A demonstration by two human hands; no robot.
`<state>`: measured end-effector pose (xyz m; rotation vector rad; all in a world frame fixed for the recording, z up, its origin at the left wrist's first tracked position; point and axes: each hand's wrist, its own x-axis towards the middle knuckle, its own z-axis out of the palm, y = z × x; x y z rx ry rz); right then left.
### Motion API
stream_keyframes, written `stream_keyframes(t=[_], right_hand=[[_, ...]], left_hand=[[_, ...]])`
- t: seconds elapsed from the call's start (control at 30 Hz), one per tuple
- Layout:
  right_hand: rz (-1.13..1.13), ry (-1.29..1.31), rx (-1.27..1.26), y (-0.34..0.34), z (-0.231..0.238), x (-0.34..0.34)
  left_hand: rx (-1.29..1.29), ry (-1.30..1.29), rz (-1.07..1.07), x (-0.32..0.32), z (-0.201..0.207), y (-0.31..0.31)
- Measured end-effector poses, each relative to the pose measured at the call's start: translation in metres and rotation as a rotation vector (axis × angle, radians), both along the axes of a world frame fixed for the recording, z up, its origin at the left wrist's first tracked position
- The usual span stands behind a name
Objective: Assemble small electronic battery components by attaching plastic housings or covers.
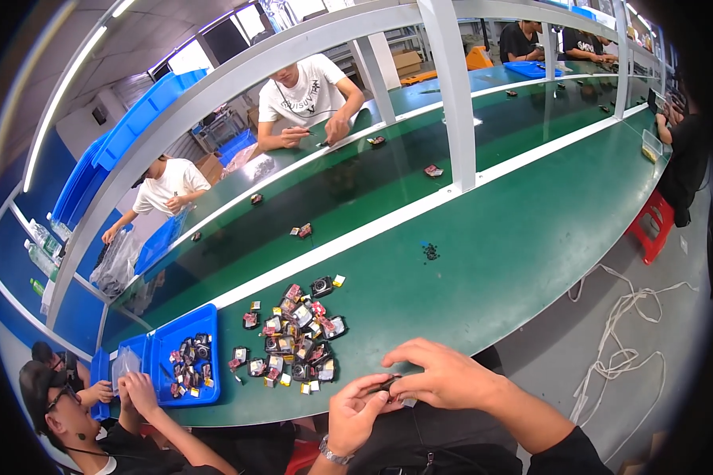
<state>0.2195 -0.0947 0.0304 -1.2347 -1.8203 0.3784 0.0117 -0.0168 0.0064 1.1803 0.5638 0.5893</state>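
Note:
Just past the table's near edge, my left hand holds a small black device between thumb and fingers. A small whitish piece shows just below it. My right hand bends over the device from the right, its fingertips closed on it and largely hiding it; one finger is raised. To the left on the green table lies a pile of small black camera units with red circuit boards and yellow-and-white tabs. A scatter of tiny black parts lies farther off, right of the pile.
A blue tray with more such units stands left of the pile, beside a person handling a clear bag. Beyond a white rail, a green belt carries spaced-out units. White uprights rise there. Cables lie on the floor.

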Motion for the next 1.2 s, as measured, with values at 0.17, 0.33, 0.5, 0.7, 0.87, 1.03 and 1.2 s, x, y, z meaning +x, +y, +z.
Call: stream_keyframes(t=[0.17,0.33,0.5,0.7,0.87,1.03,1.2], right_hand=[[-0.004,-0.111,0.024,-0.007,0.012,-0.001],[0.01,-0.068,0.021,-0.009,0.006,-0.002],[0.019,-0.051,0.02,-0.01,0.004,-0.004],[0.033,-0.11,-0.009,-0.018,0.019,-0.012],[-0.02,-0.233,0.003,-0.024,0.021,-0.015],[0.01,-0.246,-0.025,-0.025,0.02,-0.012],[0.042,-0.211,-0.059,-0.028,0.019,-0.01]], left_hand=[[-0.057,-0.112,0.032,0.0,-0.012,-0.01],[-0.164,-0.284,-0.067,-0.001,-0.019,-0.015],[-0.177,-0.229,-0.039,-0.005,-0.021,-0.02],[-0.195,-0.174,0.03,-0.007,-0.02,-0.032],[-0.302,-0.256,0.013,-0.009,-0.021,-0.034],[-0.257,-0.217,0.011,-0.009,-0.026,-0.035],[-0.198,-0.111,0.06,-0.007,-0.022,-0.042]])
